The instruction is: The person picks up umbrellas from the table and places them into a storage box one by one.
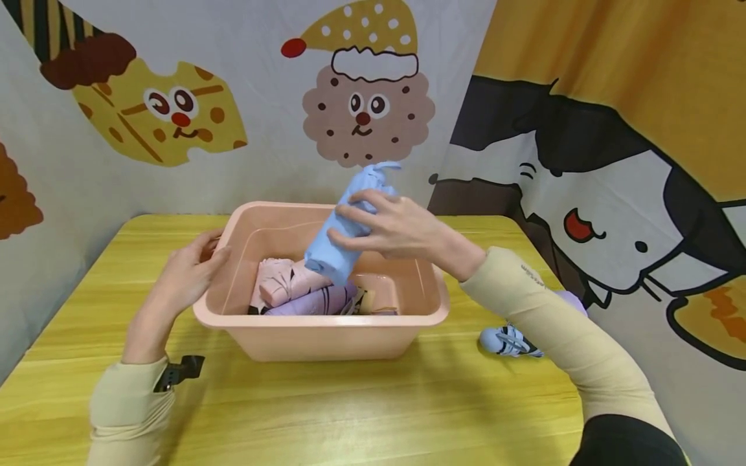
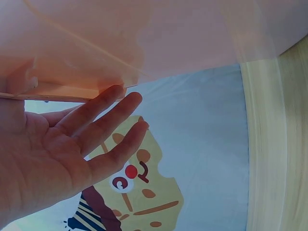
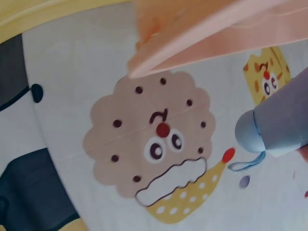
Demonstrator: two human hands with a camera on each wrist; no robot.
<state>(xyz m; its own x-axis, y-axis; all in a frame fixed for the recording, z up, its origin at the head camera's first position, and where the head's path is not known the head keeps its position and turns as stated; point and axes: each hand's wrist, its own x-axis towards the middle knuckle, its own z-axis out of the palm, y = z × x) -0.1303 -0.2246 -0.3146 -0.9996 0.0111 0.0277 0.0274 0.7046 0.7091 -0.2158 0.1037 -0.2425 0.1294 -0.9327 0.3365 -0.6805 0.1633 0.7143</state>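
Note:
A light blue folded umbrella point(image 1: 344, 233) is tilted above the pink plastic basin point(image 1: 326, 336). My right hand point(image 1: 384, 223) grips it around the upper part, fingers spread across its side. In the right wrist view the umbrella's point(image 3: 281, 122) rounded end and wrist loop show; the hand is mostly out of that frame. My left hand point(image 1: 189, 268) holds the basin's left rim, thumb at the edge. From the left wrist view, the left hand's point(image 2: 72, 144) fingers reach under the rim. Inside the basin lie a pink rolled umbrella point(image 1: 291, 285) and a purple one point(image 1: 315, 302), partly overlapping.
A yellow wood-grain table point(image 1: 291, 414) carries the basin. To its right, partly hidden by my right forearm, lies a blue and dark patterned item point(image 1: 507, 341), with something purple point(image 1: 571, 301) beyond. A cartoon-printed curtain point(image 1: 262, 175) hangs behind the table.

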